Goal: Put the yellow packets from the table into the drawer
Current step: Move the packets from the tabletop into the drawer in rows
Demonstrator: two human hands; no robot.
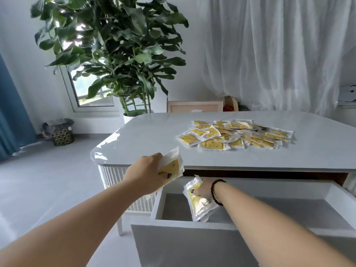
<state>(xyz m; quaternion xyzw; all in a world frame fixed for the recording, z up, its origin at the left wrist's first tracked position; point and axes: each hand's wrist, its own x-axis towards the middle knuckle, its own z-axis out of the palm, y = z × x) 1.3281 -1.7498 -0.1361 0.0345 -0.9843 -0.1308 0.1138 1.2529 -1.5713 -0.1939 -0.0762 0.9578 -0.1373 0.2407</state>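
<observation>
Left hand (148, 170) gripping packets (171, 168) above drawer's left corner, beside table (146, 139) edge. Right hand (202, 189) clutching more packets (198, 205), lowered inside open drawer (289, 211). Further right and well apart from both hands, heap (235, 134) of yellow packets on tabletop. Fingers largely hidden; packet counts indiscernible; drawer's right end cut off.

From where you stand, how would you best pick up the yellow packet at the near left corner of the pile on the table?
Probably pinch the near left packet by its clear edge, coming from the left front. It lies flat at the rim of the pile, its front corner bare on the table, so fingers can slide under. Both the left hand and the right hand already hold packets.
</observation>
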